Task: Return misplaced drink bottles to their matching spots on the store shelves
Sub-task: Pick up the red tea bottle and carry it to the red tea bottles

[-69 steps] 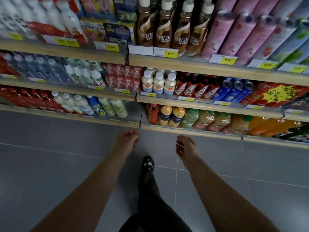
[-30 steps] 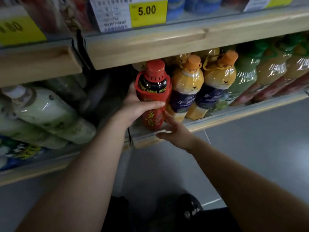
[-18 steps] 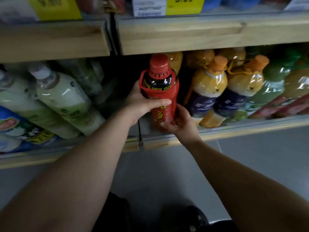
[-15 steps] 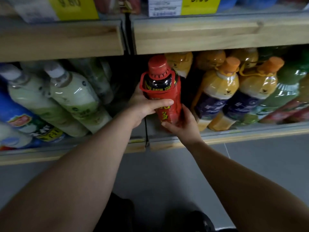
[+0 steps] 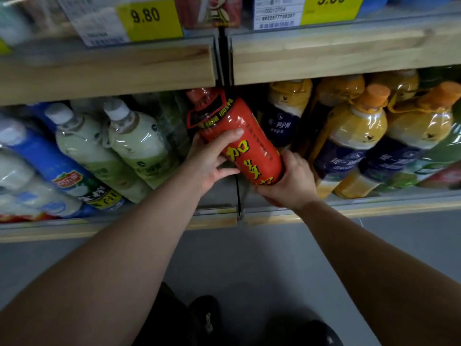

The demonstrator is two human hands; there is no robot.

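Note:
A red bottle (image 5: 245, 136) with yellow characters and a red cap is tilted, cap pointing up-left, at the divider of the bottom shelf (image 5: 349, 208). My left hand (image 5: 212, 163) grips its upper body with the thumb across the front. My right hand (image 5: 291, 183) cups its base from below and the right. The cap sits just under the wooden edge of the shelf above (image 5: 324, 56). To the right stand yellow-and-navy bottles (image 5: 349, 143) with orange caps.
Pale green bottles (image 5: 129, 146) with white caps and a blue-labelled bottle (image 5: 57, 168) lie slanted on the left section. Yellow price tags, 9.80 (image 5: 147, 18) and 5.00 (image 5: 329, 8), hang on the upper shelf. Grey floor and my dark shoes (image 5: 207, 318) are below.
The red bottle stood upright at the shelf front; now it is tipped left and lifted out from beside the yellow bottles. My right hand moved under its base. The view shifted closer.

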